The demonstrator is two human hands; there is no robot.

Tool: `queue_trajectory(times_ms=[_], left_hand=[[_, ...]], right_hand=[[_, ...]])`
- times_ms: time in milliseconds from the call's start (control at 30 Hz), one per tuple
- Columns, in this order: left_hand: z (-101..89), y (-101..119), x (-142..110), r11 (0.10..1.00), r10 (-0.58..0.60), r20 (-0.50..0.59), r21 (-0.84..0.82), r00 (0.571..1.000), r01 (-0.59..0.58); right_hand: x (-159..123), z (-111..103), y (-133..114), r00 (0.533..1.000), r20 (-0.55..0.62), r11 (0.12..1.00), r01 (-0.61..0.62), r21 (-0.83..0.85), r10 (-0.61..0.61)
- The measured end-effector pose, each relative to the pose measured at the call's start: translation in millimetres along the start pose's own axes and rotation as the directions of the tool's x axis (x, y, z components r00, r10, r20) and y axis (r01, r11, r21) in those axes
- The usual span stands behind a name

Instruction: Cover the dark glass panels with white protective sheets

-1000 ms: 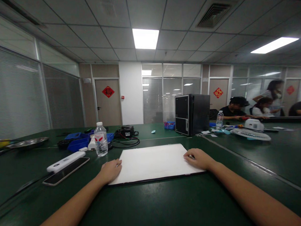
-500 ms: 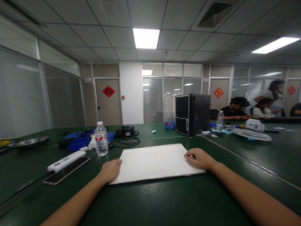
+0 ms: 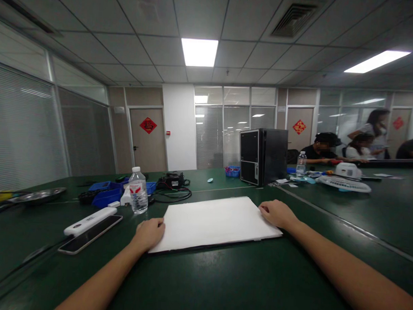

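Observation:
A flat white rectangular panel with a thin dark layer along its underside lies in front of me on the green table. At its left edge my left hand is closed, fingers curled against the border. On the opposite side my right hand is closed too, its bent fingers at the right edge. The undersides of both hands are hidden, so how far the fingers reach beneath the panel does not show.
Left of the panel are a water bottle, a power strip, a phone and blue bins. A black adapter with cables and a computer tower stand behind it. Several people sit or stand at the far right.
My right hand has moved slightly right and up, from over the panel's surface to its right edge, with fingers more curled. My left hand and the panel have hardly moved.

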State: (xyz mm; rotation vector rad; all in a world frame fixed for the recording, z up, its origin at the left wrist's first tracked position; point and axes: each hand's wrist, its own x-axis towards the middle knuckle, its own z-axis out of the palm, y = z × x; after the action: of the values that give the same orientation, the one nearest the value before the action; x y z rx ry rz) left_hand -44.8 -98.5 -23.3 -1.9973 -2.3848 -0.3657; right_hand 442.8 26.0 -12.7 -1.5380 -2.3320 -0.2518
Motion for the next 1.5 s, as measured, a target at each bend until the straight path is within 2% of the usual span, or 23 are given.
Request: queue_trajectory(times_ms=[367, 933, 1033, 1133, 1267, 1367, 1500], left_hand=[[8.8, 5, 0, 1.0, 0.003, -0.015, 0.026, 1.0, -0.002], [11.2, 6, -7, 0.966, 0.091, 0.0, -0.243, 0.996, -0.088], [8.7, 7, -7, 0.969, 0.064, -0.012, -0.239, 0.998, -0.065], [4.5, 5, -4, 0.979, -0.031, -0.035, -0.204, 0.999, 0.023], [-0.2, 1, -2, 0.977, -0.112, -0.054, -0.19, 0.992, 0.1], [-0.4, -3, -2, 0.965, -0.079, -0.066, -0.255, 0.995, 0.059], [2.9, -13, 2, 0.924, -0.063, -0.089, -0.382, 0.994, 0.024]], right_hand=[[0, -1, -2, 1.0, -0.005, 1.0, 0.002, -0.009, -0.002], [1, 3, 0, 1.0, -0.001, 0.998, -0.011, 0.057, 0.011], [3, 7, 2, 0.999, -0.002, 0.997, -0.037, 0.068, 0.037], [5, 14, 3, 0.996, -0.009, 0.992, -0.093, 0.086, 0.094], [7, 22, 6, 0.993, -0.01, 0.977, -0.113, 0.179, 0.117], [9, 27, 10, 0.992, -0.01, 0.944, -0.119, 0.307, 0.128], [14, 33, 22, 0.97, -0.006, 0.833, -0.207, 0.513, 0.244]])
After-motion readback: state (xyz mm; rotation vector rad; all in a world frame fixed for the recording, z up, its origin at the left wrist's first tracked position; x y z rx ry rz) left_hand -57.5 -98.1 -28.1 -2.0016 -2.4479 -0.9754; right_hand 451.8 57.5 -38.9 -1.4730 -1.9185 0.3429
